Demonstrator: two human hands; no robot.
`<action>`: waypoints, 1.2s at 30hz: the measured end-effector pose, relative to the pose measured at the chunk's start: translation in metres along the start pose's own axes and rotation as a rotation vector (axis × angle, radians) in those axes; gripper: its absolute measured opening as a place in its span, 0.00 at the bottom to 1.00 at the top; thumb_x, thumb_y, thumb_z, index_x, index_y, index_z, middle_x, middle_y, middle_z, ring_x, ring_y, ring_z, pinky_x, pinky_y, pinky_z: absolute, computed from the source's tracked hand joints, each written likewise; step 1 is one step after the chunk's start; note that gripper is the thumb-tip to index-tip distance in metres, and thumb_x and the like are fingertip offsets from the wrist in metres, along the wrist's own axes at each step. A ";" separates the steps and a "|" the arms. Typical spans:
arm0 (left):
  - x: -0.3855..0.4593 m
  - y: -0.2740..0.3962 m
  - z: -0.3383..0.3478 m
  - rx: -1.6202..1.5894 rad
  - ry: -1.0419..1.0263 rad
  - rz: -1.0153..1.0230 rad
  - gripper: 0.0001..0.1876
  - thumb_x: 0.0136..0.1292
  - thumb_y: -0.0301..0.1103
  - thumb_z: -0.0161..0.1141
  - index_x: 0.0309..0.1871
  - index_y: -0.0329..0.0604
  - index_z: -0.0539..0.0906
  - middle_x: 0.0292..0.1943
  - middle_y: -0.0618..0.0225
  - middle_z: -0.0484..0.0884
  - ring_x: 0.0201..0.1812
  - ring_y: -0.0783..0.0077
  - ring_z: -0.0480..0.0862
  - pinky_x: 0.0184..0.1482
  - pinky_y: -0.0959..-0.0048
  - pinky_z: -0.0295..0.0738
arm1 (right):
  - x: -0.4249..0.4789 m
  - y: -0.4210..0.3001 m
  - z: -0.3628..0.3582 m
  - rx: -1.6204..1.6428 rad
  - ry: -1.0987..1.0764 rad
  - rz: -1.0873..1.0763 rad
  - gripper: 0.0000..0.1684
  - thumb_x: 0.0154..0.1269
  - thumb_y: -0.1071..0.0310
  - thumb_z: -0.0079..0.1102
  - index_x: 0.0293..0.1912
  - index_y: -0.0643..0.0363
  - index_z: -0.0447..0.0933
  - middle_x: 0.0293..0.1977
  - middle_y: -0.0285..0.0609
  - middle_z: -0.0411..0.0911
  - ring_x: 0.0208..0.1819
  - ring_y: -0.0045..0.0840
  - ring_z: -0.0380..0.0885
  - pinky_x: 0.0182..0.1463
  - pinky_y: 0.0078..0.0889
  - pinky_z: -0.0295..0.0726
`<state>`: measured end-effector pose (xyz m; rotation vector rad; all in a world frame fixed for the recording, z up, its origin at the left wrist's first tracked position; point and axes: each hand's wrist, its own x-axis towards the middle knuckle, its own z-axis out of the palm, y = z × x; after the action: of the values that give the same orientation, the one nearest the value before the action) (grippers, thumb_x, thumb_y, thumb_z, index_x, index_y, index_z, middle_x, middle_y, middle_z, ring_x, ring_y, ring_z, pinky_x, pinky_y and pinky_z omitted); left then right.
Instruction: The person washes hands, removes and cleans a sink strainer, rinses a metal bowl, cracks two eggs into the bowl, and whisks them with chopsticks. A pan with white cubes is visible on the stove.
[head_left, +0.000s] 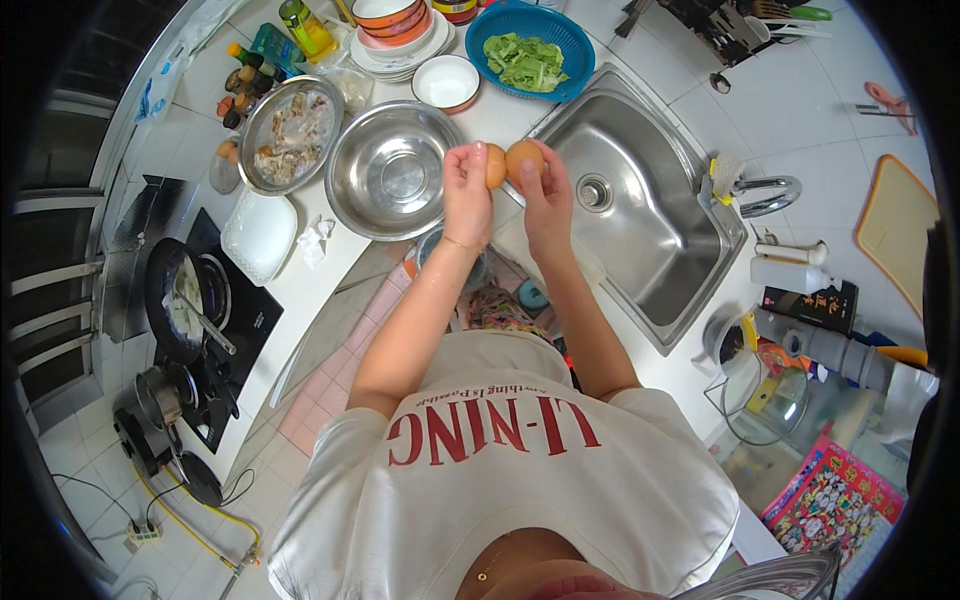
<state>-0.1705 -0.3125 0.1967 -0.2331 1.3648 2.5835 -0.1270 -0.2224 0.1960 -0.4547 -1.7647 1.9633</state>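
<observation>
My left hand (466, 180) holds a brown egg (495, 166), and my right hand (550, 184) holds a second brown egg (524, 159). The two eggs are side by side, touching or almost so, between the rim of a steel bowl and the sink. That wide stainless steel bowl (401, 178) sits on the counter just left of my left hand, with nothing in it. On the other side, near my right hand, is the stainless steel sink (637, 217) with its drain showing. My palms hide part of each shell.
A steel basin (289, 139) of battered-looking food stands behind a white dish (261, 234). Beyond the bowl are a small white bowl (445, 81), stacked plates (397, 52) and a blue colander (480, 37) with lettuce. A wok (169, 300) with a utensil sits on the left hob.
</observation>
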 end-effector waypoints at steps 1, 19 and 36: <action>0.002 0.005 -0.001 -0.004 -0.027 0.004 0.13 0.71 0.41 0.50 0.47 0.41 0.70 0.42 0.68 0.74 0.44 0.77 0.74 0.51 0.74 0.70 | 0.002 -0.008 0.008 0.078 0.001 0.032 0.25 0.69 0.55 0.52 0.56 0.66 0.68 0.46 0.42 0.76 0.46 0.21 0.75 0.50 0.23 0.73; 0.053 0.138 -0.082 0.320 -0.114 -0.132 0.18 0.67 0.47 0.57 0.48 0.43 0.73 0.38 0.70 0.78 0.39 0.82 0.78 0.40 0.83 0.75 | 0.087 -0.033 0.100 -0.149 -1.049 -0.113 0.27 0.51 0.65 0.71 0.52 0.57 0.75 0.38 0.34 0.75 0.40 0.15 0.71 0.46 0.19 0.73; 0.059 0.151 -0.117 1.149 -0.224 0.630 0.26 0.53 0.27 0.66 0.58 0.47 0.77 0.52 0.63 0.78 0.49 0.65 0.79 0.54 0.71 0.74 | 0.108 -0.014 0.139 -0.405 -0.882 -0.420 0.26 0.48 0.65 0.68 0.51 0.46 0.78 0.37 0.36 0.81 0.39 0.25 0.81 0.43 0.27 0.78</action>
<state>-0.2615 -0.4855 0.2375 0.7315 2.8016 1.6006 -0.2894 -0.2801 0.2328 0.7411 -2.5171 1.5800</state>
